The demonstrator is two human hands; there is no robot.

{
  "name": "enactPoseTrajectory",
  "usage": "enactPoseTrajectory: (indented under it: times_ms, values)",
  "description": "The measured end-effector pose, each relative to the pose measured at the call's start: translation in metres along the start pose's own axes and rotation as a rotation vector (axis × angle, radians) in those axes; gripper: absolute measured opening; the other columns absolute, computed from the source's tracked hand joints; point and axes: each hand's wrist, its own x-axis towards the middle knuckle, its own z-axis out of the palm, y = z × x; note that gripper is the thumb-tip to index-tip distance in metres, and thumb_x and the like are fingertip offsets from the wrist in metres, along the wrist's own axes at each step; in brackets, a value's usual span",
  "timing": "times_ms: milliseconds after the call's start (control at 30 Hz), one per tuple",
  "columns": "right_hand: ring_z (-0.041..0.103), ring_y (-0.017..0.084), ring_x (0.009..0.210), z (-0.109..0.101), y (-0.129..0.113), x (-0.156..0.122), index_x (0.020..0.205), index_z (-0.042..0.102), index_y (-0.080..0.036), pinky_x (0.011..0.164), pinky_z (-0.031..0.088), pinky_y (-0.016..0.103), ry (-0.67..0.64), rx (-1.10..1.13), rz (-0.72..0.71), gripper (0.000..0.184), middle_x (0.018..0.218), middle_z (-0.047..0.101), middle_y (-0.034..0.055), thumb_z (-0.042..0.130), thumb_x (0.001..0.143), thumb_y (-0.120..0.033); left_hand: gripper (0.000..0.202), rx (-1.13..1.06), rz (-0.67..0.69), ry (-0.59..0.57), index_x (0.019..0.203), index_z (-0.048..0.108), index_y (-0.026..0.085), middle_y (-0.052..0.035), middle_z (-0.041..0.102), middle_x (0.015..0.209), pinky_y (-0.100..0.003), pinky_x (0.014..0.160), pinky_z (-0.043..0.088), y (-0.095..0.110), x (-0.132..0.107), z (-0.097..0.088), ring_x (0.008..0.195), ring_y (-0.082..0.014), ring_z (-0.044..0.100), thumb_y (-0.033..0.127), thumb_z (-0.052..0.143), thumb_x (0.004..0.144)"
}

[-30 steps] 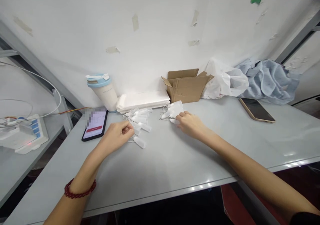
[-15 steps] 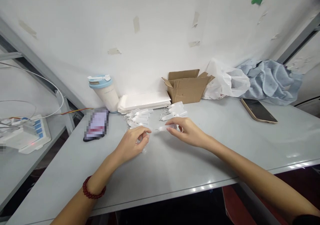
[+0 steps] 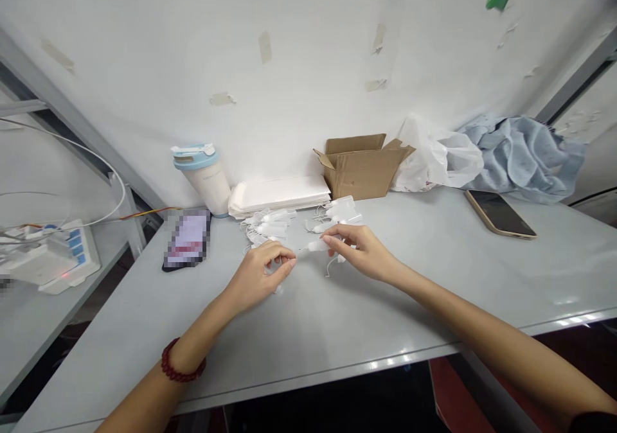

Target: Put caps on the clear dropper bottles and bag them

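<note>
My right hand (image 3: pixel 362 252) pinches a small white plastic piece with a thin cord (image 3: pixel 317 245) just above the grey table (image 3: pixel 337 317). My left hand (image 3: pixel 260 275), with a red bead bracelet on its wrist, is closed in a pinch right beside it, its fingertips almost meeting that piece; what it holds is too small to make out. Behind the hands lie two loose heaps of the same white pieces (image 3: pixel 267 226), the second heap of pieces (image 3: pixel 337 211) in front of the cardboard box.
At the back stand a blue-lidded cup (image 3: pixel 202 173), a stack of white sheets (image 3: pixel 279 194), an open cardboard box (image 3: pixel 361 163), a white plastic bag (image 3: pixel 434 157) and blue cloth (image 3: pixel 525 153). One phone (image 3: pixel 187 239) lies left, another phone (image 3: pixel 501 213) right. A power strip (image 3: pixel 48 259) sits on the left shelf.
My right hand left the right heap with a white piece and brought it toward the middle. My left hand moved right from the left heap to meet it.
</note>
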Motion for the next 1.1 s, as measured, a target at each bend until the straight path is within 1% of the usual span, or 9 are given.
enactPoseTrajectory:
  times_ms: [167, 233, 367, 467, 733, 1100]
  values:
    - [0.049, 0.01, 0.054, 0.0, -0.001, 0.0, 0.075, 0.061, -0.015, 0.051, 0.038, 0.021, 0.034, 0.038, 0.025, 0.028, 0.065, 0.06, 0.0005, 0.046, 0.089, -0.034, 0.013, -0.021, -0.01, -0.023, 0.076, 0.064, 0.017, -0.0019, 0.063, 0.074, -0.024, 0.062, 0.041, 0.0, 0.001, 0.0, 0.071, -0.0147, 0.054, 0.023, 0.054, 0.082]
    - [0.047, 0.009, 0.053, 0.0, -0.001, 0.0, 0.076, 0.061, -0.015, 0.05, 0.036, 0.021, 0.035, 0.067, 0.041, 0.027, 0.063, 0.059, 0.0, 0.047, 0.088, -0.034, 0.014, -0.039, -0.028, -0.023, 0.076, 0.063, 0.018, -0.0016, 0.062, 0.074, -0.025, 0.063, 0.041, 0.001, 0.001, 0.001, 0.071, -0.0147, 0.054, 0.024, 0.053, 0.082]
    - [0.045, 0.009, 0.05, 0.0, -0.001, 0.0, 0.081, 0.06, -0.015, 0.048, 0.034, 0.021, 0.022, 0.132, 0.084, 0.025, 0.063, 0.059, -0.0006, 0.048, 0.088, -0.036, 0.017, -0.109, -0.113, 0.014, 0.079, 0.062, 0.018, -0.001, 0.062, 0.076, -0.026, 0.065, 0.041, 0.004, 0.001, 0.002, 0.071, -0.0149, 0.053, 0.029, 0.051, 0.084]
    - [0.045, 0.009, 0.052, 0.001, 0.0, 0.0, 0.08, 0.059, -0.016, 0.048, 0.033, 0.021, 0.002, 0.172, 0.096, 0.026, 0.062, 0.059, -0.0005, 0.049, 0.088, -0.038, 0.019, -0.169, -0.149, 0.016, 0.079, 0.061, 0.018, -0.0012, 0.061, 0.077, -0.027, 0.068, 0.041, 0.006, 0.001, 0.001, 0.073, -0.0154, 0.053, 0.032, 0.049, 0.085]
    - [0.048, 0.01, 0.054, 0.003, 0.0, 0.0, 0.079, 0.058, -0.016, 0.051, 0.035, 0.023, -0.025, 0.231, 0.113, 0.025, 0.063, 0.058, 0.0, 0.05, 0.087, -0.038, 0.02, -0.277, -0.161, 0.01, 0.077, 0.06, 0.017, -0.0014, 0.061, 0.076, -0.027, 0.069, 0.042, 0.01, 0.002, 0.0, 0.071, -0.0153, 0.053, 0.034, 0.051, 0.084]
    - [0.047, 0.01, 0.055, 0.002, 0.0, 0.0, 0.077, 0.057, -0.016, 0.053, 0.036, 0.023, -0.002, 0.24, 0.099, 0.028, 0.063, 0.058, 0.0, 0.049, 0.087, -0.041, 0.019, -0.359, -0.168, 0.028, 0.075, 0.06, 0.018, -0.0006, 0.06, 0.075, -0.026, 0.07, 0.044, 0.011, 0.003, -0.001, 0.071, -0.0145, 0.054, 0.034, 0.053, 0.083]
